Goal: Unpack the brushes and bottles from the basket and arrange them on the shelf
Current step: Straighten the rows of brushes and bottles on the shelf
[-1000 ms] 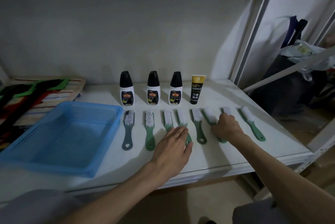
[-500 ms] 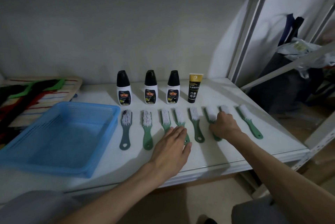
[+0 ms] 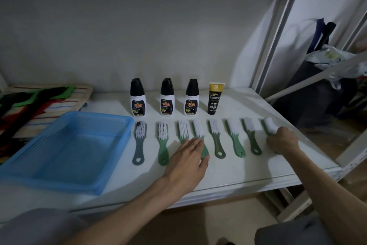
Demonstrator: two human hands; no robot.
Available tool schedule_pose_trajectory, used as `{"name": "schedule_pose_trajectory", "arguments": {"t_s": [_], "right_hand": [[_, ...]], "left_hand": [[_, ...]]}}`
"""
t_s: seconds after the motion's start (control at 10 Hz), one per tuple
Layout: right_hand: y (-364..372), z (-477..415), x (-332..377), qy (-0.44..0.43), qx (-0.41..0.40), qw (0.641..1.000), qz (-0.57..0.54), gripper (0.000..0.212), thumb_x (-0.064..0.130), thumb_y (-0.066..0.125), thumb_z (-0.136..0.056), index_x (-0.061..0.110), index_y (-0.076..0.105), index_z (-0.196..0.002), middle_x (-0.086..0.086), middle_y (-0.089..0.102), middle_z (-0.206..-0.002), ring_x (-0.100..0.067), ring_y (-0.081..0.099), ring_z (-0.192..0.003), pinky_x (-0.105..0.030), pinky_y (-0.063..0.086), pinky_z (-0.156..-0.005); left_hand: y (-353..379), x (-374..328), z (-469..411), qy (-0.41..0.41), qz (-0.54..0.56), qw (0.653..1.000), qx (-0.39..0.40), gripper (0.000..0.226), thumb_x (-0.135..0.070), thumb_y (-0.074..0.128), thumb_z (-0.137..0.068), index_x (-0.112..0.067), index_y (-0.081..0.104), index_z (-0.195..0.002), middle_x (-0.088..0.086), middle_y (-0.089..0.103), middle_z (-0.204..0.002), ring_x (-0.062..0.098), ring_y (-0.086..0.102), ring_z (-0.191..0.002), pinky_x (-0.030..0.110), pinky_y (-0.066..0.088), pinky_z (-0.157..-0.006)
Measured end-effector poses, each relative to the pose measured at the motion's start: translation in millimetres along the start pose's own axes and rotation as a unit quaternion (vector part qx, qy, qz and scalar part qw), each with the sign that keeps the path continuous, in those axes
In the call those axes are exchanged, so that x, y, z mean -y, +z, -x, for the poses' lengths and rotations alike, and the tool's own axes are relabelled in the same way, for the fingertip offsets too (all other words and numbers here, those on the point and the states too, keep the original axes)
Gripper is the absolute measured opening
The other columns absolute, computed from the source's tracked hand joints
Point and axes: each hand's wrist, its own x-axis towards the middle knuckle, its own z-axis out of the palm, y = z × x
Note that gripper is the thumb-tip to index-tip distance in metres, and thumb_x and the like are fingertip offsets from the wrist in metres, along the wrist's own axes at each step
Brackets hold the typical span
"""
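Several green-handled brushes with white bristles lie in a row on the white shelf, from a grey brush at the left to the rightmost brush. Behind them stand three white bottles with black caps and a black and yellow tube. The blue basket sits empty at the left. My left hand lies flat, palm down, over the handles of the third and fourth brushes. My right hand is curled over the rightmost brush's handle, hiding it.
A striped mat with black and green items lies at the back left of the shelf. A white upright post bounds the shelf on the right. Dark bags sit beyond it. The shelf's front edge runs below my wrists.
My right hand has shifted right, from the sixth and seventh brushes to the rightmost brush. My left hand has stayed on the same brush handles.
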Motion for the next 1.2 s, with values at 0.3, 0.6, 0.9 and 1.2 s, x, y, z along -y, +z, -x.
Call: {"name": "schedule_pose_trajectory", "arguments": {"t_s": [0.3,0.6,0.9,1.2], "right_hand": [[0,5,4,-0.014,0.000,1.000,0.005,0.040,0.016,0.061,-0.085,-0.002,0.051,-0.120,-0.026,0.055,-0.116,-0.042,0.053,-0.108,-0.046,0.049,-0.086],[-9,10,3,0.002,-0.008,1.000,0.011,0.043,0.027,0.060,-0.088,-0.005,0.053,-0.117,-0.025,0.056,-0.109,-0.040,0.055,-0.103,-0.045,0.050,-0.085],[-45,34,38,-0.036,-0.083,0.995,-0.029,0.052,0.022,0.060,-0.090,-0.007,0.041,-0.128,-0.031,0.038,-0.132,-0.048,0.039,-0.120,-0.055,0.039,-0.098],[-40,57,68,-0.109,-0.090,0.989,-0.036,0.039,0.015,0.053,-0.088,-0.008,0.053,-0.121,-0.033,0.045,-0.126,-0.048,0.043,-0.113,-0.045,0.039,-0.096]], "left_hand": [[-1,-2,3,-0.002,-0.011,1.000,0.023,0.057,-0.038,0.027,-0.103,-0.010,0.021,-0.153,0.002,0.019,-0.160,0.009,0.013,-0.147,0.014,-0.011,-0.110],[-99,35,11,-0.176,-0.029,0.978,-0.105,0.030,-0.032,0.053,-0.093,-0.020,0.056,-0.121,-0.002,0.054,-0.125,0.017,0.052,-0.115,0.032,0.042,-0.092],[-119,121,61,-0.399,-0.086,0.902,0.145,0.044,-0.059,0.041,-0.089,-0.016,0.046,-0.080,0.008,0.061,-0.101,0.028,0.059,-0.092,0.032,0.044,-0.074],[-103,93,41,-0.374,-0.068,0.925,-0.011,0.033,-0.035,0.039,-0.097,-0.008,0.057,-0.100,0.013,0.058,-0.107,0.034,0.058,-0.099,0.034,0.044,-0.076]]}}
